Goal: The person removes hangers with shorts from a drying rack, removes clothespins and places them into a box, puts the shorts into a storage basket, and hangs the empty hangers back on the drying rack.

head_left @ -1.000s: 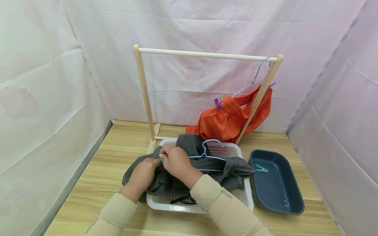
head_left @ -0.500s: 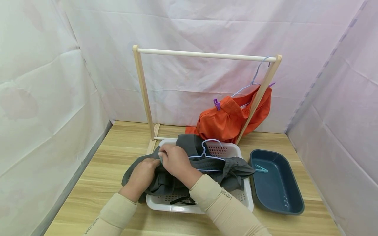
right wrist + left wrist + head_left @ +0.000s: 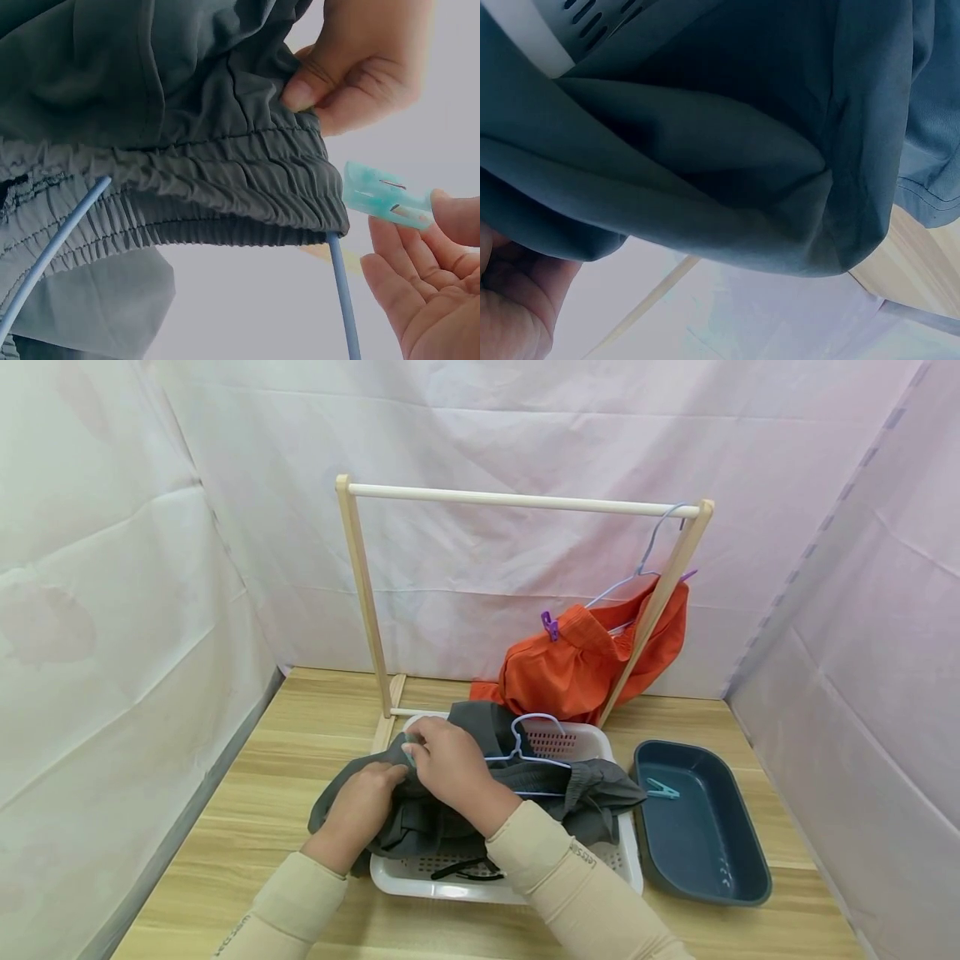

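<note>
Dark grey elastic-waist pants [image 3: 427, 827] lie bunched over the white basket [image 3: 420, 887], with a light blue hanger [image 3: 542, 761] through the waistband. My left hand [image 3: 360, 802] pinches the waistband near its left end; thumb and finger show at the top of the right wrist view. A teal clothespin [image 3: 386, 196] sits at the waistband's edge, beside the hanger's end. My right hand [image 3: 453, 768] is beside it, thumb tip at the clothespin's outer end and the other fingers loosely spread below. In the left wrist view, folds of the pants [image 3: 727, 187] fill most of the picture.
Behind the basket stands a wooden rack [image 3: 517, 500]. Orange pants [image 3: 562, 668] hang from its right end on a hanger with purple clothespins [image 3: 550, 626]. A dark blue tray [image 3: 705, 827] holds another teal clothespin [image 3: 662, 789]. Black straps [image 3: 468, 870] lie in the basket.
My right hand's fingers have loosened and lifted slightly, so more of the teal clothespin shows. My left hand and the pants stay nearly still.
</note>
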A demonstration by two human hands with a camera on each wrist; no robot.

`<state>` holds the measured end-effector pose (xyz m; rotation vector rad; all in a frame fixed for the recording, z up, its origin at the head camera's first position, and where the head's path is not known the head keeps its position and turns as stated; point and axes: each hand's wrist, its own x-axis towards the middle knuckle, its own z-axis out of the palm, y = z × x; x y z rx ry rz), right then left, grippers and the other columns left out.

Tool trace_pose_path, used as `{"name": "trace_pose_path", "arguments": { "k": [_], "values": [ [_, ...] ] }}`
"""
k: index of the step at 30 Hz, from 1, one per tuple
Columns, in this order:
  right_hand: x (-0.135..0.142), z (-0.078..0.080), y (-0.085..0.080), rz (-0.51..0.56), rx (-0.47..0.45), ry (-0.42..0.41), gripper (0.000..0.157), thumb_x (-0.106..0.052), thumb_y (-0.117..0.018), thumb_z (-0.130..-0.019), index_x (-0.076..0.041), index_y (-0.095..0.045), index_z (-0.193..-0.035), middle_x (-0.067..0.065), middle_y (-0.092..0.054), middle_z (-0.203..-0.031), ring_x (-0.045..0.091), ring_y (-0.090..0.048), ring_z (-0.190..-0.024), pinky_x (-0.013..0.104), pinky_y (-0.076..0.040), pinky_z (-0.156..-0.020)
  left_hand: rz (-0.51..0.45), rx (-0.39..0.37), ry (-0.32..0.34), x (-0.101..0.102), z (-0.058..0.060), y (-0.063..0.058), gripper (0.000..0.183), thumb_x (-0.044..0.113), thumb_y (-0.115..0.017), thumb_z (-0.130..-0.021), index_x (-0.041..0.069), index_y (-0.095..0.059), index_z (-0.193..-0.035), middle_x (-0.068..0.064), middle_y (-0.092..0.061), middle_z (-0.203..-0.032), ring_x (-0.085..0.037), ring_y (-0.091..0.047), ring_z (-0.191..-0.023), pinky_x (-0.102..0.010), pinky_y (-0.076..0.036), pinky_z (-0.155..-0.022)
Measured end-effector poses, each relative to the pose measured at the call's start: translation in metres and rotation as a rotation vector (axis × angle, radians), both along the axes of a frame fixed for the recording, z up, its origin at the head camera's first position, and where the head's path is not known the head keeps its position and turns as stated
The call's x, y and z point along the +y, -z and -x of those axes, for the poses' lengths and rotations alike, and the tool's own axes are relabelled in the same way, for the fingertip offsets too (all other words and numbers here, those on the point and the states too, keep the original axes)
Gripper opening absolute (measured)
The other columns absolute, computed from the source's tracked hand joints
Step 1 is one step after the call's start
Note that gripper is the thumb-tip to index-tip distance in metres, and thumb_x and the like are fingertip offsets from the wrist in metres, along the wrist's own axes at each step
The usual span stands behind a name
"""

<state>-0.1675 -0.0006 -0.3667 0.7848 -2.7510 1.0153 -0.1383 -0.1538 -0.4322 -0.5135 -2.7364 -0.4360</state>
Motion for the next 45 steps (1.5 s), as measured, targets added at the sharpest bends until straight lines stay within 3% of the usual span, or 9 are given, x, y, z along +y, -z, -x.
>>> {"name": "trace_pose_path", "arguments": {
  "k": [12,19,25,34,45],
  "values": [
    [0.007,-0.004,-0.005,-0.011,-0.037,0.004,0.025,-0.020,-0.064,-0.094,-0.007,-0.063,-0.115,0.006,-0.064,-0.107,0.017,-0.061,-0.087,0.028,-0.053,-0.076,-0.003,0.011,0.004,-0.001,0.002,0.001,0.018,-0.011,-0.063,-0.085,0.004,-0.069,-0.091,-0.005,-0.066,-0.078,-0.020,-0.066,-0.077,-0.034,-0.055,-0.064],
    [0.014,-0.010,-0.009,0.002,-0.013,-0.010,0.026,-0.019,-0.064,-0.093,-0.007,-0.064,-0.117,0.006,-0.064,-0.107,0.017,-0.062,-0.087,0.029,-0.053,-0.076,-0.004,0.016,0.003,0.000,0.001,0.002,0.018,-0.011,-0.063,-0.084,0.003,-0.070,-0.093,-0.007,-0.067,-0.079,-0.021,-0.067,-0.078,-0.035,-0.055,-0.065],
    [0.025,-0.013,-0.010,0.018,0.020,-0.007,0.028,-0.019,-0.065,-0.093,-0.007,-0.064,-0.118,0.006,-0.064,-0.111,0.019,-0.063,-0.096,0.034,-0.053,-0.083,-0.001,0.011,0.002,0.000,0.001,0.003,0.020,-0.012,-0.063,-0.084,0.002,-0.070,-0.096,-0.008,-0.068,-0.082,-0.022,-0.067,-0.079,-0.034,-0.056,-0.066],
    [0.040,-0.021,-0.013,-0.018,0.026,-0.032,0.030,-0.018,-0.065,-0.093,-0.006,-0.062,-0.121,0.007,-0.064,-0.109,0.018,-0.061,-0.089,0.032,-0.053,-0.076,0.003,0.031,0.004,-0.001,0.002,0.005,0.021,-0.013,-0.064,-0.082,0.002,-0.070,-0.095,-0.008,-0.069,-0.083,-0.022,-0.067,-0.078,-0.034,-0.056,-0.066],
    [0.056,-0.030,-0.011,-0.042,0.064,-0.065,0.024,-0.018,-0.066,-0.092,-0.008,-0.063,-0.114,0.004,-0.063,-0.108,0.016,-0.060,-0.092,0.034,-0.053,-0.079,0.001,0.010,-0.010,-0.001,0.003,0.005,0.022,-0.013,-0.063,-0.083,0.004,-0.070,-0.096,-0.008,-0.070,-0.086,-0.023,-0.068,-0.082,-0.036,-0.057,-0.071]
  ]
}}
